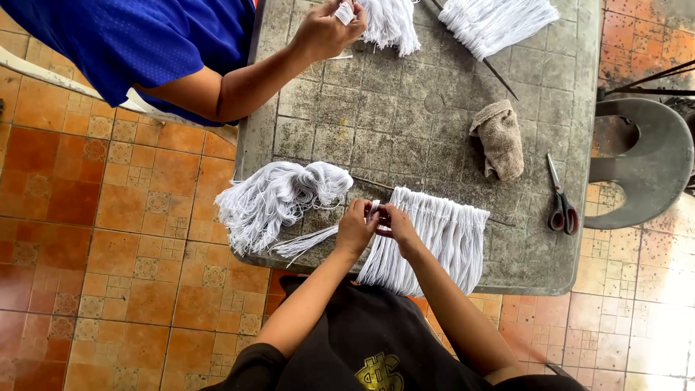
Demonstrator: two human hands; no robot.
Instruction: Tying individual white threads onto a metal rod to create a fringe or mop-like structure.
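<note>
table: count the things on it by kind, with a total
white string bundles: 4
thin dark rods: 2
rag: 1
scissors: 1
total: 8

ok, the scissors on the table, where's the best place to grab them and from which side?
Probably by the dark handle loops at the near end of the scissors, coming from the table's near edge. The blades point away toward the far side, and the handles lie closest to the right hand, with bare tabletop around them.
</note>
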